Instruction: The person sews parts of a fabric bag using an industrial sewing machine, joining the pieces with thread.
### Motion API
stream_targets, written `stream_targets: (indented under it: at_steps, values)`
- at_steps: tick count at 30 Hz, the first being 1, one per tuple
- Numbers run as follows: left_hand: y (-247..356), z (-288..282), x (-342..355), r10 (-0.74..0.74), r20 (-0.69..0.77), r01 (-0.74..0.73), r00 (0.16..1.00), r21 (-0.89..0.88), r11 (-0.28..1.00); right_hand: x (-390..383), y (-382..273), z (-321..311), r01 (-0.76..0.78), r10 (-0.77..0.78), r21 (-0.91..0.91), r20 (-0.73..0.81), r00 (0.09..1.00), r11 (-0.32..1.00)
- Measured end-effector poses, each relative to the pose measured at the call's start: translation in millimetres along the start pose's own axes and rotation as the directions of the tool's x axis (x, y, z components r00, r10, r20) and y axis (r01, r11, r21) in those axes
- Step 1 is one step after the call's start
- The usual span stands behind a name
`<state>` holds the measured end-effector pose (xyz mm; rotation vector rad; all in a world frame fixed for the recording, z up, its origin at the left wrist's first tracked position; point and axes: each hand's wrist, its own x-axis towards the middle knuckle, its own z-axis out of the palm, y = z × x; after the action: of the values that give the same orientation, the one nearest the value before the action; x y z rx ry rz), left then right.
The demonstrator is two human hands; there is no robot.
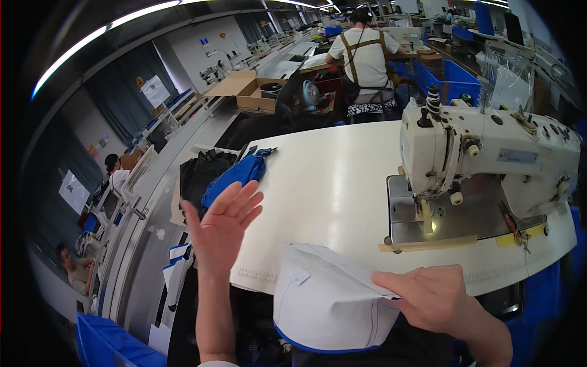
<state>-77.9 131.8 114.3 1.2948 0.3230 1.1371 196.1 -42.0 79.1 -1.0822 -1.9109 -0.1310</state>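
Note:
My right hand (437,300) pinches the edge of a white fabric piece with blue trim (327,300) that hangs over the near edge of the white sewing table (330,183). Raised and empty, my left hand (223,226) has its fingers spread beside the table's left edge, just below a pile of blue fabric (235,177). A white industrial sewing machine (489,153) stands on the right of the table, its needle plate (440,214) bare.
Dark fabric pieces (199,174) lie left of the blue pile. A person in a white shirt (364,58) sits with their back to me beyond the table. An open cardboard box (254,92) and blue bins (452,79) stand further back. Other people sit at far left.

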Motion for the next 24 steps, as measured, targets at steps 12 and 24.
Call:
stream_targets:
  at_steps: [12, 24]
  values:
    - [20.9, 60.1, -4.5, 0.072, 0.652, -0.561, 0.755, 0.698, -0.445, 74.7, 75.0, 54.7, 0.479, -0.531, -0.284, -0.140, 0.836, 0.830]
    - [-127.3, 100.9, -57.1, -0.377, 0.549, -0.632, 0.746, 0.761, -0.144, -36.9, 110.3, 42.1, 0.216, -0.094, -0.254, 0.421, 0.902, 0.943]
